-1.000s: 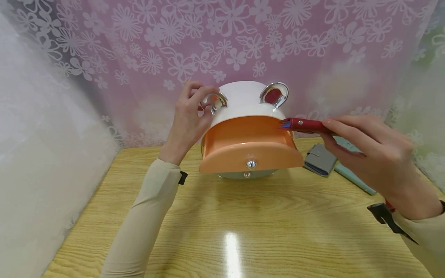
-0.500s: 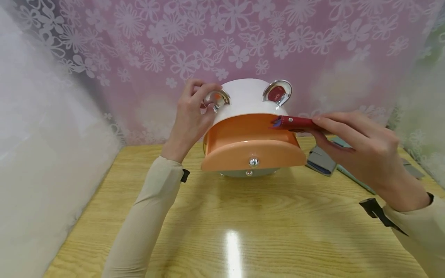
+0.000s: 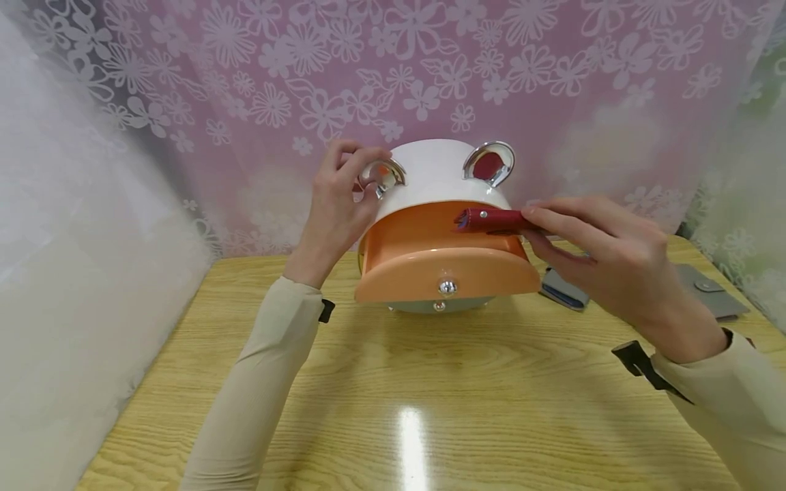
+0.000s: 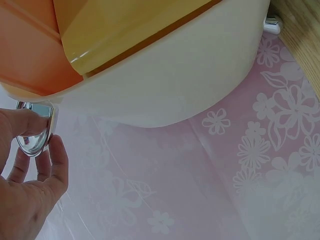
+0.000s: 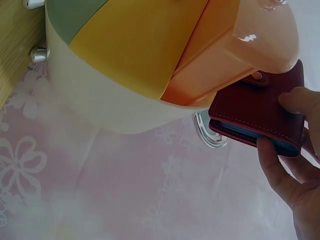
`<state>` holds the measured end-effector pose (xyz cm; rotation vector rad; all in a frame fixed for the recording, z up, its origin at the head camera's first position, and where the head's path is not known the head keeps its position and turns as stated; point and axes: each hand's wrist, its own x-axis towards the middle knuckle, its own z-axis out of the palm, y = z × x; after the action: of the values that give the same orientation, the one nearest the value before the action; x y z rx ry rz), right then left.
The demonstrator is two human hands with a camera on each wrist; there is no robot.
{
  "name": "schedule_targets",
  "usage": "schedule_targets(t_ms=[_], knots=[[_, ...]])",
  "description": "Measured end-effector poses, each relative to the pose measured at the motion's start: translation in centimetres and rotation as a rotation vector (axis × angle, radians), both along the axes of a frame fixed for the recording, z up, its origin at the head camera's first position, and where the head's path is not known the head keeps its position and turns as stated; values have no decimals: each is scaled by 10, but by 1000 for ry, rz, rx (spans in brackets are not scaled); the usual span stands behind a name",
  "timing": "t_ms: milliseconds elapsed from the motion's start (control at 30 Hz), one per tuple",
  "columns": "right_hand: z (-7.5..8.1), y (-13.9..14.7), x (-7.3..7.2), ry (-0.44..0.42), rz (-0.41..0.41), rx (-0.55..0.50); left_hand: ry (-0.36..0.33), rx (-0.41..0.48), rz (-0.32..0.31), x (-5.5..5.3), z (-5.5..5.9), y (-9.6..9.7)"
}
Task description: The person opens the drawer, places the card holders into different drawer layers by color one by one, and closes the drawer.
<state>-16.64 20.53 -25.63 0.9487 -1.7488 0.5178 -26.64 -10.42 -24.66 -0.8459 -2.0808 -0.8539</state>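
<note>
A white rounded desktop drawer cabinet (image 3: 430,167) stands at the back of the table, with two chrome ear-shaped rings on top. Its orange top drawer (image 3: 439,276) is pulled out, a silver knob on its front. My left hand (image 3: 334,204) pinches the left chrome ear (image 4: 35,146), thumb against its inner side and fingers behind. In my right hand (image 3: 614,256), a dark red snap wallet (image 5: 260,107) is held between thumb and fingers. The wallet's far end is over the drawer's right side in the head view. Yellow (image 5: 137,42) and green (image 5: 72,17) drawers below are closed.
A grey wallet (image 3: 563,292) lies on the table just right of the cabinet. Another grey wallet (image 3: 709,293) with a snap strap lies farther right, partly behind my right forearm. A pink flowered curtain (image 3: 424,68) hangs close behind the cabinet.
My right hand has carried the red wallet leftward, from the drawer's right edge to over its opening. My left hand stays on the ear. The view has shifted slightly.
</note>
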Motion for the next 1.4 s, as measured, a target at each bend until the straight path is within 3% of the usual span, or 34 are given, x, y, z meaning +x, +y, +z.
schedule_targets(t_ms=[733,1400], knots=[[2,-14,-17,-45,73,52,1,1,6,0,0,0],[1,-17,-27,-123,31,94,1,18,-8,1,-1,0]])
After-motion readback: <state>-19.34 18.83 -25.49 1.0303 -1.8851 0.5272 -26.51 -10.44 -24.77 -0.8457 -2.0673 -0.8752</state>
